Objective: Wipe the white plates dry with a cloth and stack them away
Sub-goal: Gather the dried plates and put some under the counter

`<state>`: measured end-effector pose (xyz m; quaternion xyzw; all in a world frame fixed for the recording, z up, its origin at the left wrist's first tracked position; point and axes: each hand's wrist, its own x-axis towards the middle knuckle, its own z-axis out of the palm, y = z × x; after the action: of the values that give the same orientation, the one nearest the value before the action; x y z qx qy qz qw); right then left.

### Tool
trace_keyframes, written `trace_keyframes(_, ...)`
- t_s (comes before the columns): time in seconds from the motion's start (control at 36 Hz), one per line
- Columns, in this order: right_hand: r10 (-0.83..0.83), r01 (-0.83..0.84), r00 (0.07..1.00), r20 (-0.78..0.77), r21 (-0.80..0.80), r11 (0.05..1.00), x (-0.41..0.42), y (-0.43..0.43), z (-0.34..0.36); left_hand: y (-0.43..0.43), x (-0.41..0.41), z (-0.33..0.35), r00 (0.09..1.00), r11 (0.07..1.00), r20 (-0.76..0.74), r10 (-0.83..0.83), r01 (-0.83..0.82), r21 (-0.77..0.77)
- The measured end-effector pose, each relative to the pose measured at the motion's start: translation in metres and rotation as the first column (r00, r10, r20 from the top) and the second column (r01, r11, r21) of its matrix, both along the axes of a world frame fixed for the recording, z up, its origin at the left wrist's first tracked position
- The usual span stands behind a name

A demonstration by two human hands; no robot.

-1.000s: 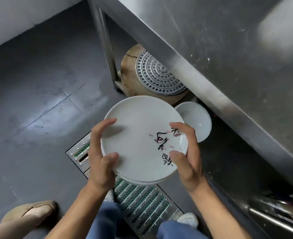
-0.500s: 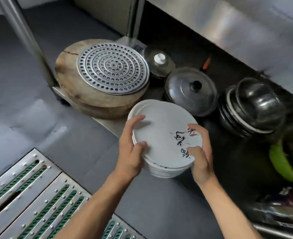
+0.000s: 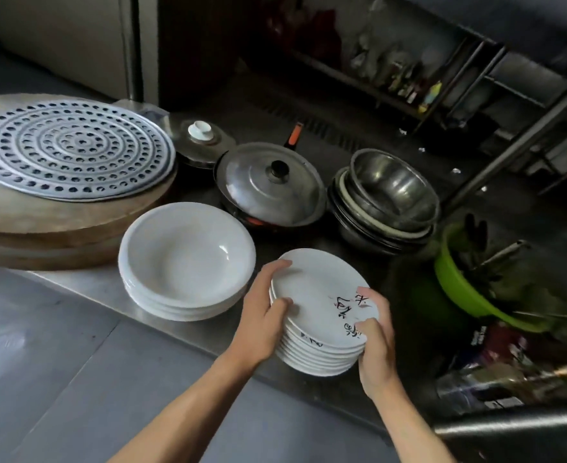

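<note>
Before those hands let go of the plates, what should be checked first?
1. Left hand grips the plate stack at its left rim: ok.
2. Right hand grips the right rim, by the writing: ok.
3. Plates lined up in the stack: ok.
4. Stack fully resting on the steel shelf, near its front edge: cannot tell.
5. Gap to the white bowls: ok, apart.
6. Plates dry: cannot tell.
</note>
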<state>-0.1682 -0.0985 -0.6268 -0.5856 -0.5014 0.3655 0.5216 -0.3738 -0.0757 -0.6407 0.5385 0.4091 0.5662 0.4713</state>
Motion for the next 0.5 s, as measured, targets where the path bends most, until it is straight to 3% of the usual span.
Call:
trace_keyframes(0.22,-0.081,0.079,0.997,-0.014,-0.12,0.99,0.016,-0.007,-0.021,0.012,0.03,-0.035,0.999,0.982,0.009,-0.043,0.044,-0.185)
trace_keyframes(0.5,-0.141,0.136,0.99,-0.011,-0.202,0.97,0.019,-0.003,-0.041,0.025,0.042,-0.062,0.998,0.96,-0.027,-0.061,0.052,-0.275)
